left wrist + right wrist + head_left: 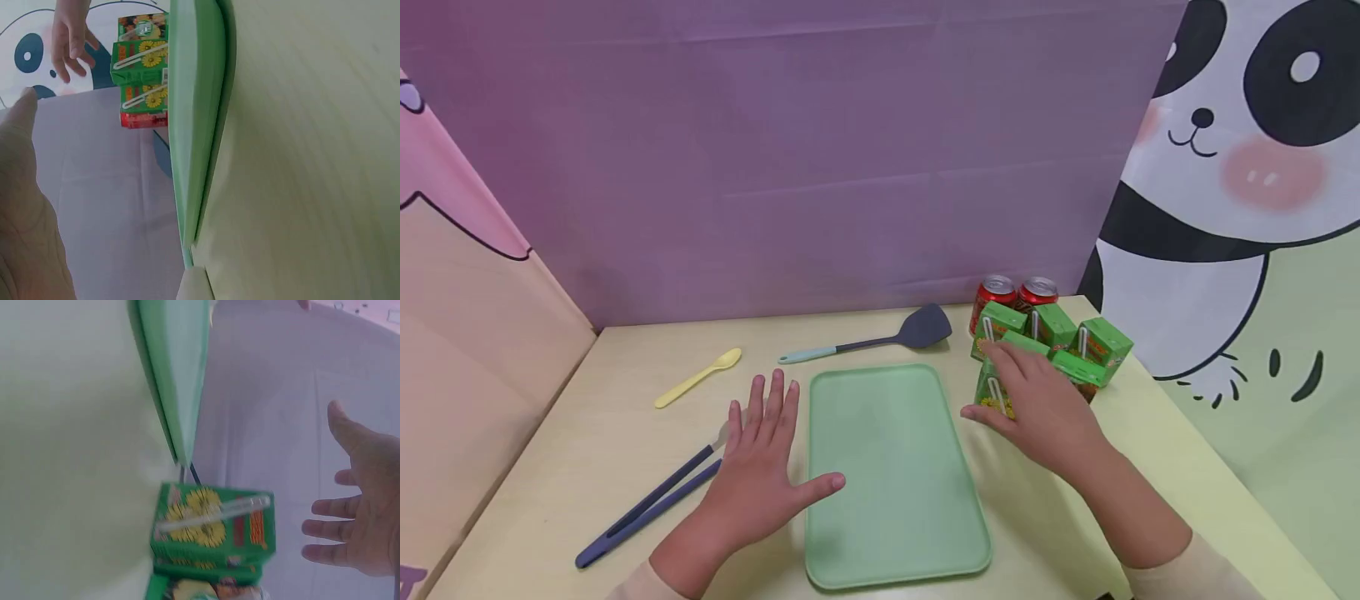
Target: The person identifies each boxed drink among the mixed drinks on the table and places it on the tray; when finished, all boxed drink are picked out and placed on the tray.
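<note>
My left hand [756,479], fingers spread straight, hovers between the navy tongs [647,515] and a pale green tray [887,475]; it hides the tips of the tongs. Over on the right, my right hand [1045,408] is held above and in front of several green drink cartons [1103,340] with straws on them. It covers part of the nearest cartons. The right wrist view shows a gap between this hand [369,506] and the closest carton [212,522], with its fingers extended and nothing held.
Two red drink cans [987,298] stand behind the cartons. A spatula [925,327] lies beyond the tray, and a yellow spoon [696,381] lies at the left. A purple backdrop [850,167] closes off the table's far edge.
</note>
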{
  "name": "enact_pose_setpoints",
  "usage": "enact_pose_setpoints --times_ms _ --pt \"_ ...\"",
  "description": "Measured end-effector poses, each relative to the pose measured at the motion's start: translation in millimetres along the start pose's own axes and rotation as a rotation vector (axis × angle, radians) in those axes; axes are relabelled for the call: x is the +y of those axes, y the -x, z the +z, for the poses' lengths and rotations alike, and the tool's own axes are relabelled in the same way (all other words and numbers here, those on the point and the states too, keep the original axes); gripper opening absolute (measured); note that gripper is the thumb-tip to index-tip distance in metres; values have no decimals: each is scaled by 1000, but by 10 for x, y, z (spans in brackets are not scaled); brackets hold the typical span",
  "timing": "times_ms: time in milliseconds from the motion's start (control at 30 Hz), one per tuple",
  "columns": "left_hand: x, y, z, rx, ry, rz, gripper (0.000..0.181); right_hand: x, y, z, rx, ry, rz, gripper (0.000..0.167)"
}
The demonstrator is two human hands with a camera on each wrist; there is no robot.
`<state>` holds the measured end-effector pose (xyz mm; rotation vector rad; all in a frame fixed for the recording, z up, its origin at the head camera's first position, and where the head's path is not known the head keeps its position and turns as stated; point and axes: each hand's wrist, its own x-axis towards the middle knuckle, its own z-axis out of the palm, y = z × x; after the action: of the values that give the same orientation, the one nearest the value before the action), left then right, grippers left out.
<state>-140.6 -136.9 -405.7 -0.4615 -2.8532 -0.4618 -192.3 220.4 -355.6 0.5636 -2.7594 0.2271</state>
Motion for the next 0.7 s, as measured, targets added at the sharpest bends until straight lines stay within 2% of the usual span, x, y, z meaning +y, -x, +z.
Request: enact_pose_setpoints --times_ms 100,200,367,467,533,700 --pt "-46 27 -55 -60 86 -6 117 120 -51 -76 -22 -34 75 84" --pt "-64 84 -74 -147 214 -36 119 228 -87 -131 -58 -50 133 80" --pt "-73 215 -21 -313 392 -127 127 324 -179 -102 -120 -46 160 75" --pt "-63 305 48 -391 422 -145 133 363 -215 -28 -150 -33 163 73" --pt "-59 351 95 -426 414 -135 135 382 -228 26 -158 -18 158 71" --pt "-38 401 162 -470 361 -91 139 399 -246 134 -125 89 69 64"
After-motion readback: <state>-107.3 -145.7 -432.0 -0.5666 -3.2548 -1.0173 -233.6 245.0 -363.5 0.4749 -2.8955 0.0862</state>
